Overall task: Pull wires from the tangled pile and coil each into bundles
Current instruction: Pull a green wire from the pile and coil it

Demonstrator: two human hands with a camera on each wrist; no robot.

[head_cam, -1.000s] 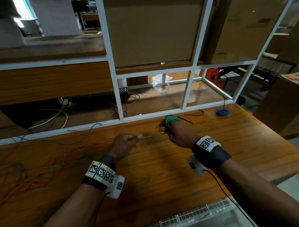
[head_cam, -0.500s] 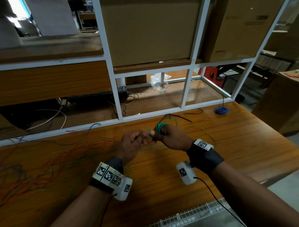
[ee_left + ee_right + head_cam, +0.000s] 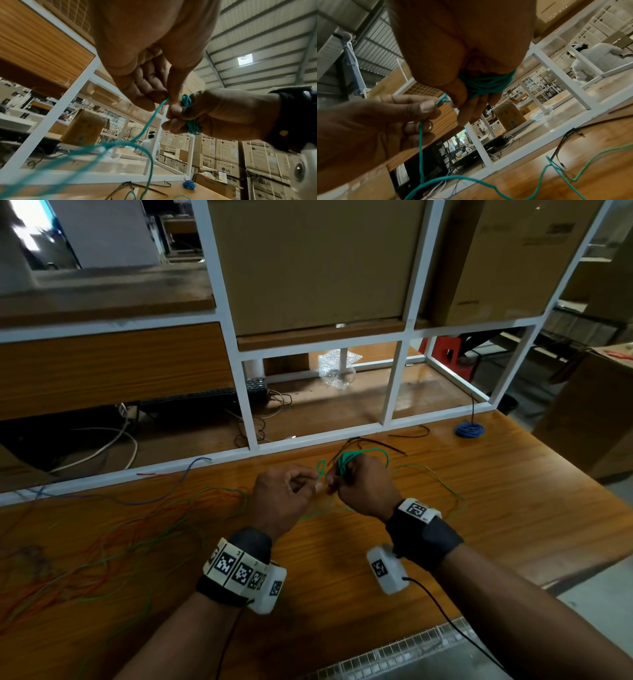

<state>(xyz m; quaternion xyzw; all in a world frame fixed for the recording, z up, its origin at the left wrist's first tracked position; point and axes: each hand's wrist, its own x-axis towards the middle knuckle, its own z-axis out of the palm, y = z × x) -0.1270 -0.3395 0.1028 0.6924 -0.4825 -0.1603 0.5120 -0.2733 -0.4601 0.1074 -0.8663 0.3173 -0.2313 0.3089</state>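
The green wire (image 3: 346, 463) is partly wound in several turns around the fingers of the right hand (image 3: 363, 491), above the middle of the tabletop (image 3: 513, 508) near its far edge; the wound turns show as a tight green band across the fingers in the right wrist view (image 3: 486, 83); the right thumb and fingers curl shut around those turns. The left hand (image 3: 284, 498) sits just beside the right one, their fingertips almost touching; its thumb and forefinger pinch the free run of the same wire (image 3: 154, 115), with the other fingers curled in; from that pinch the wire drops down in a loose loop toward the tabletop. More of the green wire trails in a wide curve over the wood to the right of the hands and back toward the near side.

To the left, a tangled pile of wires (image 3: 102, 542), orange, red and green, spreads over the tabletop out to its left edge; a thin blue wire (image 3: 181, 477) runs along the far edge near the white frame (image 3: 250, 412). A few black wires (image 3: 376, 445) lie just behind the hands. A small blue coil (image 3: 470, 429) rests near the far right corner, well apart from the hands. Cardboard boxes (image 3: 315, 261) stand on the shelf behind the frame.
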